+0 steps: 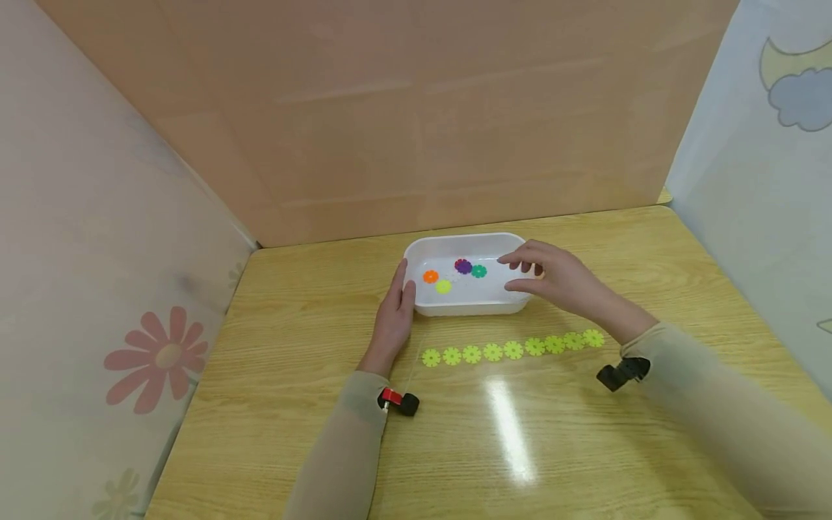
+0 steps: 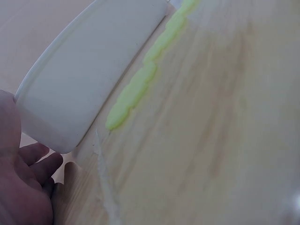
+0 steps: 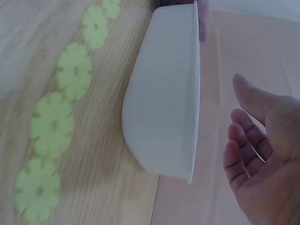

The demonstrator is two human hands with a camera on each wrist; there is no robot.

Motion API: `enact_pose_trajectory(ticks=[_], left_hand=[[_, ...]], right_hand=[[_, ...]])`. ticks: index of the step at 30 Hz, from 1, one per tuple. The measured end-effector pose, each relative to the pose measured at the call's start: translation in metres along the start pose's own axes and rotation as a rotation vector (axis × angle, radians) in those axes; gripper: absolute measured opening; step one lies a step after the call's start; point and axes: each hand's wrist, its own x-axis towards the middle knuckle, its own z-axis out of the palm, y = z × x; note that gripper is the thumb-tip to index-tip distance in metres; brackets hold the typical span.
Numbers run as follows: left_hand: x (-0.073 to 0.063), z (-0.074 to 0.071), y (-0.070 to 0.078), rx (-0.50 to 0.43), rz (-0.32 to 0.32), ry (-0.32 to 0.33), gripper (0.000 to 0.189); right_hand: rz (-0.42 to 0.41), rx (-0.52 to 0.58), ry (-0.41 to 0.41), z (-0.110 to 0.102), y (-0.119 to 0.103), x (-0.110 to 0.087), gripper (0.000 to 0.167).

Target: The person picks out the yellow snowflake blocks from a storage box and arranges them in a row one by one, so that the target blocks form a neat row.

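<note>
A white plastic tray (image 1: 471, 309) sits at the back of the wooden table. Inside it lie several flower-shaped plastic discs: orange (image 1: 430, 276), yellow (image 1: 443, 287), purple (image 1: 464, 267) and green (image 1: 479, 271), with a bit of red by the purple one. My left hand (image 1: 393, 316) holds the tray's left end, its lower fingers beside the tray's base in the left wrist view. Over the tray's right end is my right hand (image 1: 552, 278), thumb and fingers apart, nothing between them. Several yellow-green flower discs (image 1: 492, 352) lie in a row before the tray.
A tan panel (image 1: 422, 130) stands behind the table (image 1: 312, 318). Pale walls with a printed flower (image 1: 162, 357) on the left and a cloud (image 1: 806, 97) on the right flank it. Each wrist wears a small black camera.
</note>
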Motion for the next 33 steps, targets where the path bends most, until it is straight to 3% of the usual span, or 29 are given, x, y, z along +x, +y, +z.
enact_pose_trajectory(ticks=[13,33], left_hand=[[-0.002,0.001,0.001,-0.007,-0.003,0.002,0.055],[-0.004,-0.001,0.003,0.001,0.011,-0.003,0.057]], right_hand=[[-0.053,0.048,-0.085,0.035,-0.010,0.059,0.043],[-0.036,0.046,-0.230,0.079,0.001,0.097,0.038]])
